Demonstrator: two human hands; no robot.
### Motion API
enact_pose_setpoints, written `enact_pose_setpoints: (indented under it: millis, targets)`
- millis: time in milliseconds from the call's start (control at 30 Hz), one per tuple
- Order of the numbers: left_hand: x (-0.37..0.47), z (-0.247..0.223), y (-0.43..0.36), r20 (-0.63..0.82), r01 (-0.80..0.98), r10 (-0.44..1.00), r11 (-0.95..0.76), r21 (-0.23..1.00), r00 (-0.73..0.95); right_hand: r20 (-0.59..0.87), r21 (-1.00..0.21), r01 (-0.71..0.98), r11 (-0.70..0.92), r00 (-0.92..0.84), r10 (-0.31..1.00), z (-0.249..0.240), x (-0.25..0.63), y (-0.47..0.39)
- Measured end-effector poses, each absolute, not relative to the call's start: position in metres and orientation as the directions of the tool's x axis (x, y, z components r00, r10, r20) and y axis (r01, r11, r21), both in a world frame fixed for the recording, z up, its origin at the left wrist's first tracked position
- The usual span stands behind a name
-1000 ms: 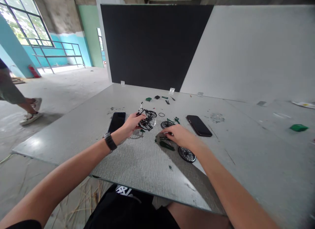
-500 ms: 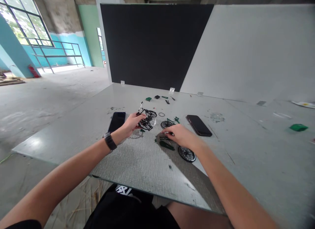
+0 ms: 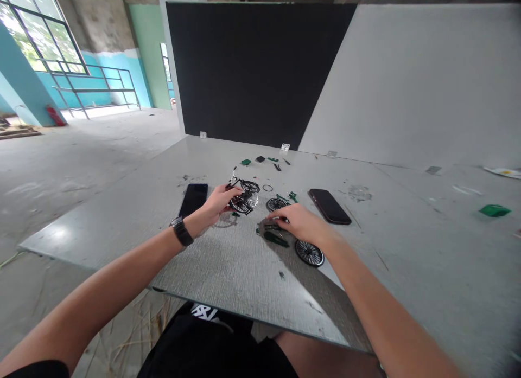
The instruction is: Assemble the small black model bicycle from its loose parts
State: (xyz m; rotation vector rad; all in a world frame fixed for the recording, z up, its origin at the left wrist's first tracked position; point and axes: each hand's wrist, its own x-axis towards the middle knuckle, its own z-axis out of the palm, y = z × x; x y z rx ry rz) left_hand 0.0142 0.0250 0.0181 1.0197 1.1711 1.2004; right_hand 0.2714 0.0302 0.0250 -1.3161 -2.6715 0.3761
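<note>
A small black model bicycle (image 3: pixel 244 193) is gripped in my left hand (image 3: pixel 217 205), tilted a little above the table, its shadow below. My right hand (image 3: pixel 299 222) reaches down among small parts, fingertips bent together near the table; whether they pinch something is hidden. Just beyond those fingers lies a spoked wheel (image 3: pixel 277 204) beside a green frame piece (image 3: pixel 292 196). A dark green part (image 3: pixel 277 238) rests on the near side of the fingertips. Under my right wrist is another loose spoked wheel (image 3: pixel 309 253).
One phone (image 3: pixel 194 199) lies left of my left hand, another phone (image 3: pixel 329 206) beyond my right. Farther back sit a thin black ring (image 3: pixel 267 188), a green piece (image 3: pixel 246 162) and several small parts. A green object (image 3: pixel 494 210) lies far right. A black panel (image 3: pixel 260 74) stands behind the table.
The view has shifted very slightly. Both hands and the model bicycle stay in nearly the same places.
</note>
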Motion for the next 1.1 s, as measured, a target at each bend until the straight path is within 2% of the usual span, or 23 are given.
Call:
enact_pose_setpoints:
  millis: [800, 1100]
  targets:
    - [0.0119, 0.0129, 0.0279, -0.095, -0.107, 0.995, 0.095, 0.99, 0.011, -0.012, -0.249, 0.801, 0.544, -0.564, 0.826, 0.0294, 0.2708, 0.0264]
    - [0.013, 0.0163, 0.0252, -0.096, -0.114, 0.995, 0.096, 0.989, 0.006, 0.026, -0.239, 0.793, 0.561, -0.572, 0.82, 0.0227, 0.2688, 0.0288]
